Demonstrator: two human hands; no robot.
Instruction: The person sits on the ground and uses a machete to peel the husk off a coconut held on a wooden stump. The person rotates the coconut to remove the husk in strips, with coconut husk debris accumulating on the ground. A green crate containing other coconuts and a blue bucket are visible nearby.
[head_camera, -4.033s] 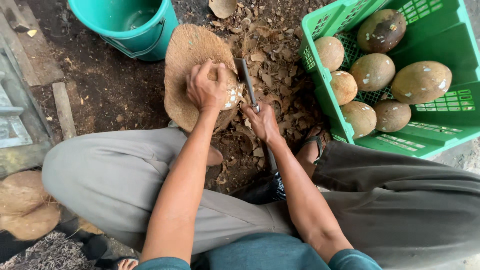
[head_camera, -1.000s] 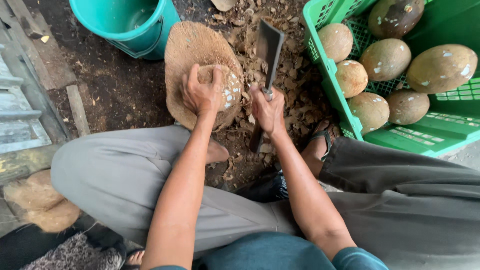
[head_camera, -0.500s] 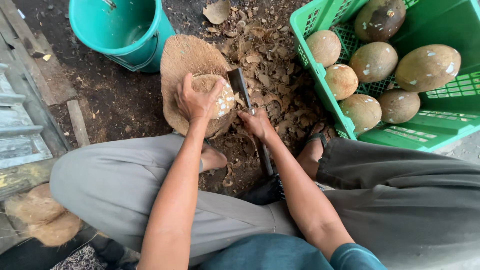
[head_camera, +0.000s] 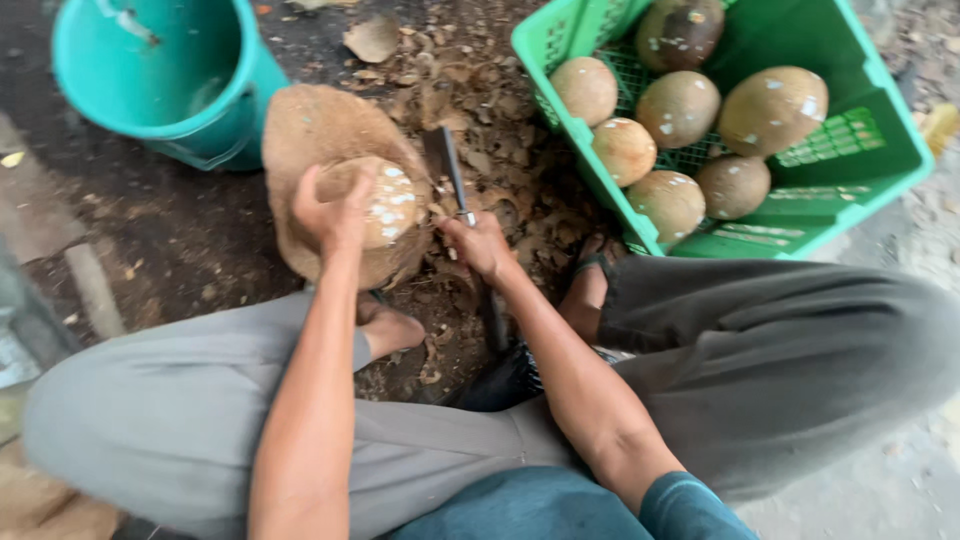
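Coconut, brown and speckled with white cut marks, sits on a round wooden block on the dirt ground, between my knees. From the head camera I see my left hand wrapped over its near side, fingers curled to hold it steady. My right hand is closed around the handle of a heavy knife, and the dark blade stands just beside the coconut on the right, edge turned toward it.

I judge the step in hand is trimming the shell. The next cut calls for a firm hold and for the fingers on the coconut to be kept away from the blade.

Behind the block on the left stands a teal plastic bucket. On the right is a bright green crate with lattice walls, holding seven trimmed coconuts, well apart from the block. I find no packages, labels or signs. Brown husk chips lie scattered around the block.
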